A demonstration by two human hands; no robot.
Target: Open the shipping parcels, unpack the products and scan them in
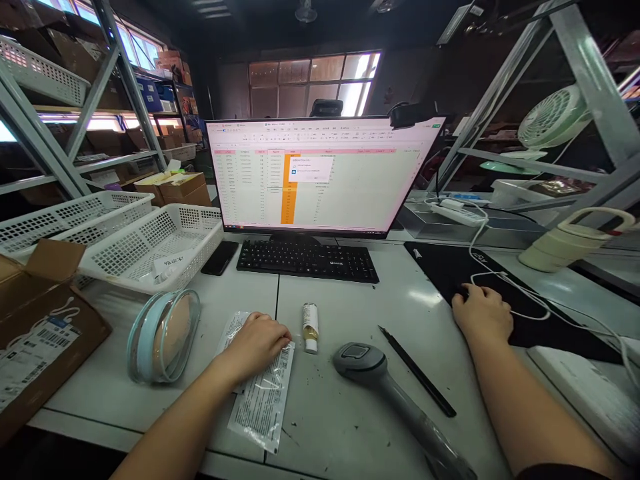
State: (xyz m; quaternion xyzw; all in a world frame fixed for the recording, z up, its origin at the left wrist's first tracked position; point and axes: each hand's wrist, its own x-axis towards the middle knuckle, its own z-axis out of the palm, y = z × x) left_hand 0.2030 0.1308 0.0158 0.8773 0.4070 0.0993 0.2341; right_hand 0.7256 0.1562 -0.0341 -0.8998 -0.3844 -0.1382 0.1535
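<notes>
My left hand lies palm down over flat printed sachets, its fingers curled in at the upper corner of the nearer one. The fingertips are partly hidden. Just right of that hand, a small clear bottle with a white label and yellowish contents lies on the desk. My right hand is closed over a dark computer mouse, mostly covered by the fingers, on a black mouse pad. Between my arms are a grey barcode scanner and a black pen.
A monitor shows a spreadsheet with a pop-up, behind a black keyboard. To the left are a phone, a white basket, a clear blue-edged case and a cardboard box. A cream cup and white cables are right.
</notes>
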